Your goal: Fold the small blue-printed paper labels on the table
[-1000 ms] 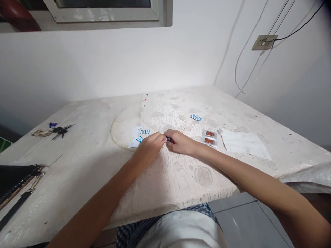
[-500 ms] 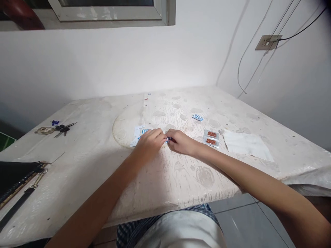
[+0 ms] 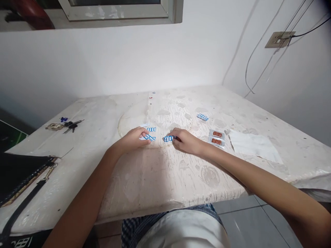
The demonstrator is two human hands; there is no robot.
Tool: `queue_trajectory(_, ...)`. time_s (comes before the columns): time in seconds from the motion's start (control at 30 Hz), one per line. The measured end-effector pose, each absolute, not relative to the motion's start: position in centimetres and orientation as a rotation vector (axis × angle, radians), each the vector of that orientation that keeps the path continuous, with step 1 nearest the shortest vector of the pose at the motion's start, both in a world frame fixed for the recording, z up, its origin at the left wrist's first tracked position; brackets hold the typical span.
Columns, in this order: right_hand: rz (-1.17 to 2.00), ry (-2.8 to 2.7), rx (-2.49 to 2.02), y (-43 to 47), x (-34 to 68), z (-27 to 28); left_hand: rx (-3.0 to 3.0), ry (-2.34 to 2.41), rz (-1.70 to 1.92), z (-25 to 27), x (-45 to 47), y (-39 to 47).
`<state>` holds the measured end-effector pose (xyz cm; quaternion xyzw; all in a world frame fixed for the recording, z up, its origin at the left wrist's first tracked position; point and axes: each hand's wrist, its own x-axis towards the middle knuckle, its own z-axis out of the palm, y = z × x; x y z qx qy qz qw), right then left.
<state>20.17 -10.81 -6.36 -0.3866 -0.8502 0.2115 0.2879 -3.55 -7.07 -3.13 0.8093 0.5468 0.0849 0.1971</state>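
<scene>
My left hand (image 3: 132,140) pinches a white piece with blue printed lines (image 3: 150,137) between thumb and fingers. Just behind that, another white piece with blue rectangles (image 3: 151,129) lies on the table, partly covered by the hand. A gap to the right, my right hand (image 3: 184,140) has its fingers closed on a small white strip with blue rectangles (image 3: 168,138). Whether these pieces are paper or foil I cannot tell. Farther back lies a similar blue-printed piece (image 3: 202,117), touched by neither hand.
Right of my right forearm lies a silver blister pack with two red-brown pieces (image 3: 217,137), beside a white cloth or tissue (image 3: 254,146). Keys (image 3: 72,126) and a black zipped bag (image 3: 23,175) are at the left. A plastic-covered table (image 3: 144,186) meets the white wall.
My hands were together and have drawn apart, the left one moving left. A blue-printed piece now shows in each hand. The view has shifted slightly.
</scene>
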Motion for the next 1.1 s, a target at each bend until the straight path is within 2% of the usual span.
queue_trajectory(0.4, 0.555, -2.286, -1.021, -10.9, 20.1, -6.5, 2.394, 1.417, 0.346, -3.2, -2.5, -7.8)
queue_trajectory(0.67, 0.543, -2.291, -1.024, -10.9, 20.1, -6.5, 2.188, 1.375, 0.532, -3.8, -2.3, -7.5)
queue_trajectory(0.9, 0.556, -2.285, -1.013, -10.9, 20.1, -6.5, 2.088, 1.331, 0.402, -3.0, -4.0, -7.1)
queue_trajectory(1.1, 0.586, -2.277, -1.034, -11.0, 20.1, -6.2, 2.024, 1.254, 0.500, -2.7, -3.6, -7.2)
